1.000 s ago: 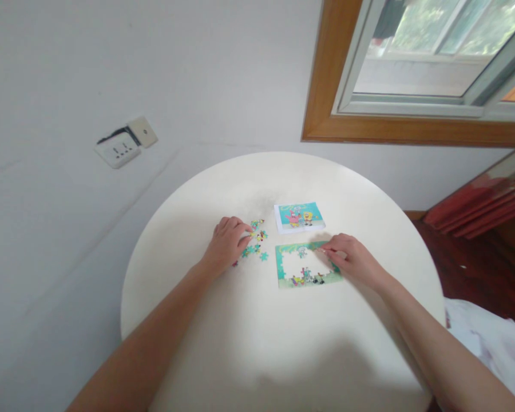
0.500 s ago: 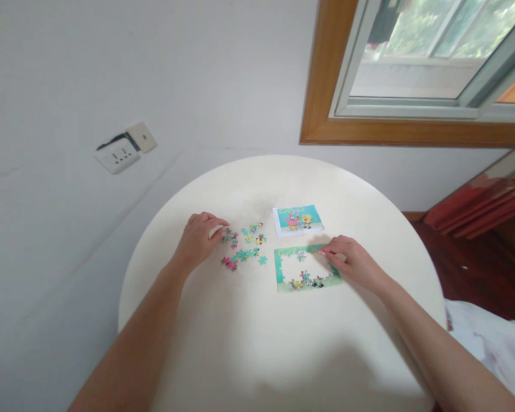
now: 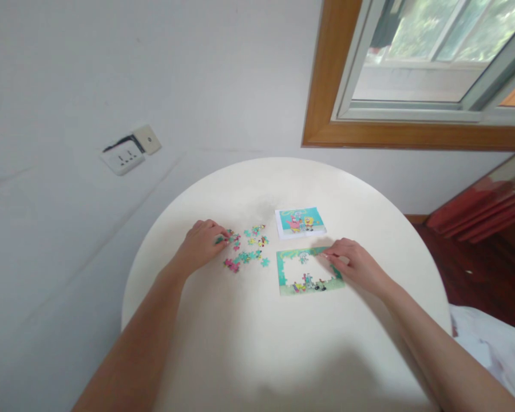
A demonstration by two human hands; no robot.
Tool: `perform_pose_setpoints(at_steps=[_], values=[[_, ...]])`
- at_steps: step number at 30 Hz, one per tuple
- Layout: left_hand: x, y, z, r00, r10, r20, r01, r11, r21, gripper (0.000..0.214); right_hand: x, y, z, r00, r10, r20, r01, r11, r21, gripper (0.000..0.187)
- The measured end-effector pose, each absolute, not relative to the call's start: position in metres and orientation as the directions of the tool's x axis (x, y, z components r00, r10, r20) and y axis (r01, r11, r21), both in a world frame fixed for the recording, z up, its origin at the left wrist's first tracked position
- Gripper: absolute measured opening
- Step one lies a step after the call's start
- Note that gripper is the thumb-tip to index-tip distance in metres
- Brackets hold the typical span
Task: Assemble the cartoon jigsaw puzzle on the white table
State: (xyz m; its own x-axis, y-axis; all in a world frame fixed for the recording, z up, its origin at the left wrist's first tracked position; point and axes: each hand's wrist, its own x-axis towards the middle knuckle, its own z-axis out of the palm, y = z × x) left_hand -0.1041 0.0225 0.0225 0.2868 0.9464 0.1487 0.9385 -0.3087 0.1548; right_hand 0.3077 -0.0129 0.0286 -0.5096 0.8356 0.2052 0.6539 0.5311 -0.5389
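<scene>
My left hand [image 3: 201, 245] is at the left edge of the loose puzzle pieces [image 3: 245, 256], thumb and fingers closed on a small teal puzzle piece [image 3: 220, 239]. The loose pieces are teal, pink and yellow. My right hand [image 3: 355, 264] pinches what looks like a puzzle piece at the upper right of the partly built jigsaw puzzle [image 3: 286, 289]; the fingers mostly cover it. The puzzle is a bordered rectangle around a bare white middle, with cartoon figures along its bottom and one at its top.
Behind the puzzle lies a picture card [image 3: 300, 222] with a pink and a yellow cartoon figure. All rests on a round white table [image 3: 249, 343] against a wall with a socket [image 3: 123, 157]. A wood-framed window [image 3: 326, 129] and red curtain [image 3: 480, 197] are to the right.
My left fingers have closed at the loose pieces, and a teal piece now shows between them. The right hand stays at the puzzle's upper right. The view has shifted slightly.
</scene>
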Motion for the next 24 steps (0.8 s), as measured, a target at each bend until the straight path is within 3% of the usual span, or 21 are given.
perform_pose_setpoints(at_steps=[16, 20, 24], values=[[-0.103, 0.02, 0.031, 0.374, 0.914, 0.155, 0.88, -0.403, 0.253, 0.018, 0.308, -0.012, 0.026, -0.512, 0.835, 0.203, 0.66, 0.533, -0.53, 0.027], [-0.101, 0.02, 0.03, 0.277, 0.924, 0.265, 0.918, -0.336, 0.213, 0.022, 0.307, -0.012, 0.025, -0.525, 0.822, 0.219, 0.648, 0.553, -0.523, 0.027], [-0.085, 0.017, 0.029, 0.23, 0.936, 0.267, 0.948, -0.277, 0.155, 0.024, 0.307, -0.012, 0.026, -0.532, 0.814, 0.233, 0.643, 0.567, -0.515, 0.027]])
